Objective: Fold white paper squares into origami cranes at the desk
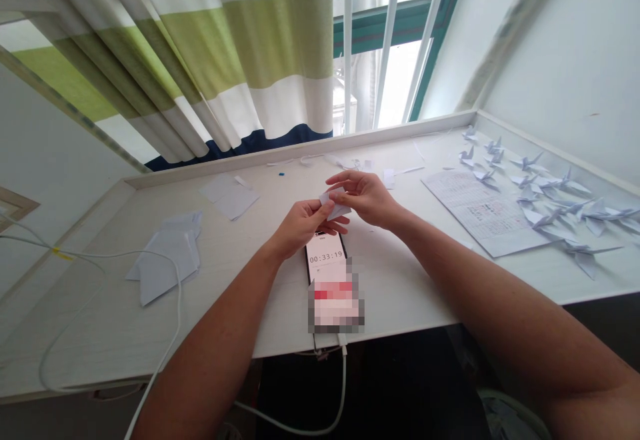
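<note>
Head view: left of the left hand (300, 225), I see loose, rectangular white paper sheets (170, 257). That hand is half curled, thumb and fingers pinching a small, folded white paper piece (341, 211) between both hands. Its upper-left corner points away leftward; covering fingers keep me from telling its long axis. The right hand (369, 198), loosely curved, fingers partly spread, grips its other side. Farther right of it stand folded white paper cranes (534, 217).
</note>
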Available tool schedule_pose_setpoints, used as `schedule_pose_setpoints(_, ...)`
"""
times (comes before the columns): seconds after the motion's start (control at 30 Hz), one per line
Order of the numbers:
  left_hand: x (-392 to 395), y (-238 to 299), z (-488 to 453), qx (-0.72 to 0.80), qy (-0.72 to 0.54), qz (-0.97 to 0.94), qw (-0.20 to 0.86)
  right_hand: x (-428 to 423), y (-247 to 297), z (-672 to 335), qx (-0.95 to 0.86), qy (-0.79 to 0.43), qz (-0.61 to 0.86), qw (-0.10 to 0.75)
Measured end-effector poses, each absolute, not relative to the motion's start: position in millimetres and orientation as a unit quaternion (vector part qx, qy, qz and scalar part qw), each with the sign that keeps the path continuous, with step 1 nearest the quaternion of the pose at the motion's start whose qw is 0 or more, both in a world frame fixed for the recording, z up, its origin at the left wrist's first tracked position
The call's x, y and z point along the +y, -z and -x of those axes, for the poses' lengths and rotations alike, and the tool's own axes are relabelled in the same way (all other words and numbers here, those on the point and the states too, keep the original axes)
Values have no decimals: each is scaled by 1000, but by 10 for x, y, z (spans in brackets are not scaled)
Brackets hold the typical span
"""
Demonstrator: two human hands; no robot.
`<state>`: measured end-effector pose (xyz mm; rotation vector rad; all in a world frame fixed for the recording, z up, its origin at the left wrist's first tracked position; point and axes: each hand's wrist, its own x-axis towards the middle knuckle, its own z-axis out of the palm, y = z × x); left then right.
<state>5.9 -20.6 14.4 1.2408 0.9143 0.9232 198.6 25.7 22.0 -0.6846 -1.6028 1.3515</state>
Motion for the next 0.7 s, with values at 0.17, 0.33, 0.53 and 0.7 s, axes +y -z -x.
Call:
schedule_pose_setpoints(0.17, -204, -163, -78, 403, -458, -523, 596, 260, -232, -1963, -631, -551, 267, 476)
schedule_pose_setpoints(0.33, -171, -167, -97, 407, -538, -509, 534, 260, -237, -1942, -647, -510, 294, 485)
schedule_pose_setpoints(0.53, -123, -99, -103, 443, -570, -506, 471, 260, -201, -1911, -641, -516, 293, 487)
schedule_pose_setpoints(0.7, -134, -105, -98, 422, -574, -509, 484, 232, -201, -1896, -635, -538, 285, 476)
